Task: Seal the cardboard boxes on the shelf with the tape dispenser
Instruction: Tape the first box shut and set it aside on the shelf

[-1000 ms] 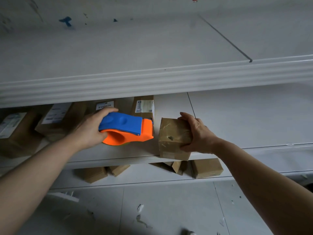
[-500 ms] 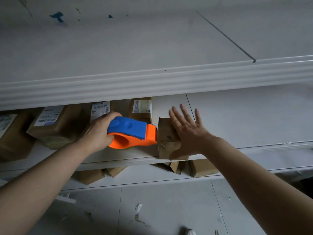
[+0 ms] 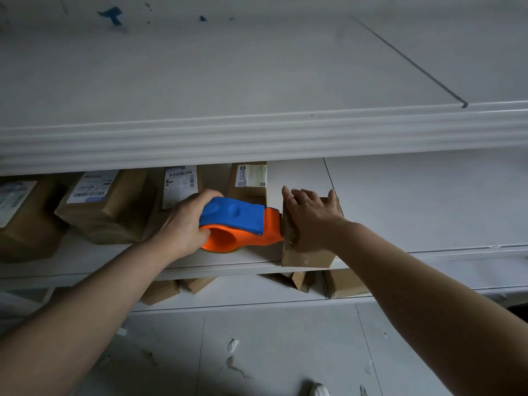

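My left hand (image 3: 183, 224) grips a blue and orange tape dispenser (image 3: 238, 224), whose orange nose touches the left face of a small cardboard box (image 3: 305, 257). That box stands at the front edge of the middle shelf (image 3: 223, 267). My right hand (image 3: 310, 217) lies flat on the box's front and top with fingers straight and spread, pressing on it. Most of the box is hidden by this hand.
Several labelled cardboard boxes (image 3: 108, 207) stand further left and behind on the same shelf. The upper shelf's thick white edge (image 3: 257, 135) overhangs close above. More small boxes (image 3: 343, 284) lie on the lower shelf. The shelf right of the small box (image 3: 428, 201) is bare.
My right hand went from gripping the box's right side to lying flat on it. The dispenser moved right until its nose met the box's left face.
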